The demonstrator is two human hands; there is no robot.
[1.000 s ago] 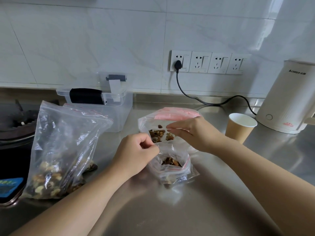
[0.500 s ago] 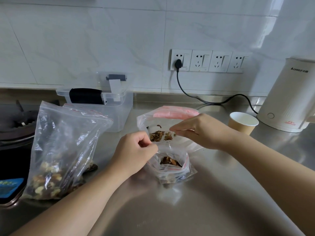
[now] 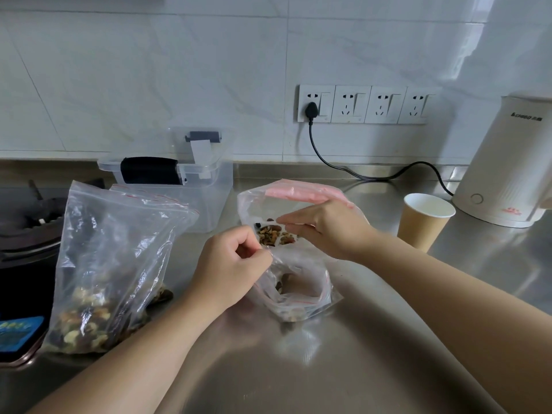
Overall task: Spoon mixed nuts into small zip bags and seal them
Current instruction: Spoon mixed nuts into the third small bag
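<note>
A small clear zip bag [image 3: 301,297] with a red seal line sits on the steel counter [image 3: 298,369], its mouth open and a few nuts inside. My left hand [image 3: 230,264] pinches its near-left lip. My right hand [image 3: 325,228] pinches clear plastic at the far lip, fingertips together. Behind them a second clear bag with a pink strip [image 3: 298,192] shows a clump of nuts [image 3: 274,234]. A large zip bag of mixed nuts [image 3: 104,270] stands at the left. No spoon is visible.
A brown paper cup [image 3: 424,219] stands right of my hands, a white electric kettle [image 3: 507,168] behind it with its black cord plugged into the wall sockets [image 3: 361,104]. A clear plastic box [image 3: 191,186] sits at the back, a gas stove [image 3: 21,228] at far left.
My right hand has slid slightly left and its fingertips have closed into a pinch. The small bag's mouth has spread wider. My left hand has stayed in place.
</note>
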